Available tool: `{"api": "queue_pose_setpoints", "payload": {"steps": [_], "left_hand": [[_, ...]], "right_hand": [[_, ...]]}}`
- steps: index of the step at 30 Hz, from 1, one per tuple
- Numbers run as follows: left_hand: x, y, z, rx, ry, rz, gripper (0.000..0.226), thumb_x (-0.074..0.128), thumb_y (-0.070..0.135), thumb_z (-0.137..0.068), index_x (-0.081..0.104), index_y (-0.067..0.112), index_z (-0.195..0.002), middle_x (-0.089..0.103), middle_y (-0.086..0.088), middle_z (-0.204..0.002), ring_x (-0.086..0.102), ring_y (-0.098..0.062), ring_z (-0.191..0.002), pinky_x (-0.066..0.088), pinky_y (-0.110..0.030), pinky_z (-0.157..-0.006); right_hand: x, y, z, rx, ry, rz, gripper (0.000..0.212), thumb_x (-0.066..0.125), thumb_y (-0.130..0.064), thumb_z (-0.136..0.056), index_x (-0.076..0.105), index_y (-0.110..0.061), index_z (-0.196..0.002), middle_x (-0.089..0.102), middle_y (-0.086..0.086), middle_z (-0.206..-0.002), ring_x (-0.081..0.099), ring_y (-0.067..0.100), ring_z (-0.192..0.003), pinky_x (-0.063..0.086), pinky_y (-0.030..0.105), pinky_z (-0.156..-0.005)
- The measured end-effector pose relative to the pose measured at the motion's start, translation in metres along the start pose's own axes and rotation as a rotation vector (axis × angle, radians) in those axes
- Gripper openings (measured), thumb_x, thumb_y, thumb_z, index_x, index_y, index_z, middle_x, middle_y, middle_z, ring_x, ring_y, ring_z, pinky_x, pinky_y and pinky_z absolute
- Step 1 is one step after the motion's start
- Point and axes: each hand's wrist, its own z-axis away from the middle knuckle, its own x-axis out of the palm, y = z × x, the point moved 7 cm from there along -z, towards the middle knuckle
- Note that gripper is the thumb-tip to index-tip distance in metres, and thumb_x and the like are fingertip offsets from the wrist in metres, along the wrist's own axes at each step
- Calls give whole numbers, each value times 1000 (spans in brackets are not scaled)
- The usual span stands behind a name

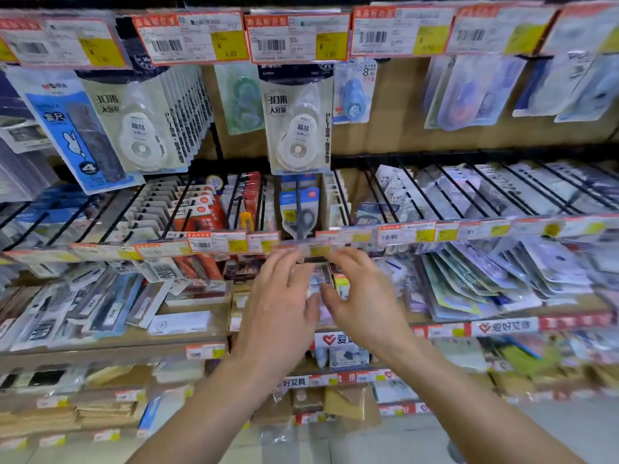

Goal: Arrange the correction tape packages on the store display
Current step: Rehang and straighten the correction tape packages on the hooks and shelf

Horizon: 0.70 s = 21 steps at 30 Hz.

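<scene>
Blur and the frame's edges hide much from us.

Motion smears the left hand (278, 306) and right hand (361, 303), so we cannot tell whether either grips the small package (320, 283) between them, nor can we read its print. The hanging packs at far right (469, 92) and the lower shelf goods (100, 410) blur into vague shapes. The far-right price tag (589, 28) is cut by the edge.

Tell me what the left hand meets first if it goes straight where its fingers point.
Probably the price-tag rail on the shelf edge; the left hand is almost at it. The scissors pack sits just beyond. Blur leaves depth unclear.
</scene>
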Motion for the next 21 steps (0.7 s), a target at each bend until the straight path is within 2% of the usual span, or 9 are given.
{"api": "queue_pose_setpoints", "payload": {"steps": [4,9,13,21], "left_hand": [[37,-2,22,62,-147,-54,45,67,26,-88,59,11,-130,55,-7,-137,40,-29,-135,38,-46,-113],[75,1,57,1,-449,-94,52,49,39,-98,39,19,-146,38,-1,-151,21,-25,-145,19,-37,-121],[87,1,81,-19,-596,-116,52,48,40,-97,40,20,-145,36,0,-150,23,-23,-140,27,-38,-118],[91,13,90,-4,-663,-140,51,51,41,-93,46,18,-138,43,-4,-144,30,-25,-136,35,-42,-113]], "right_hand": [[36,50,32,131,-242,201,58,60,-35,-98,46,-20,-153,44,2,-153,41,25,-141,39,38,-114],[49,102,74,321,-405,270,58,61,-34,-98,45,-20,-152,45,4,-153,40,27,-142,42,42,-114],[41,123,99,403,-442,311,53,59,-32,-99,47,-19,-149,47,6,-148,44,29,-137,45,41,-107],[0,140,118,457,-373,360,49,57,-31,-99,52,-17,-146,57,12,-141,54,32,-130,48,39,-101]]}}
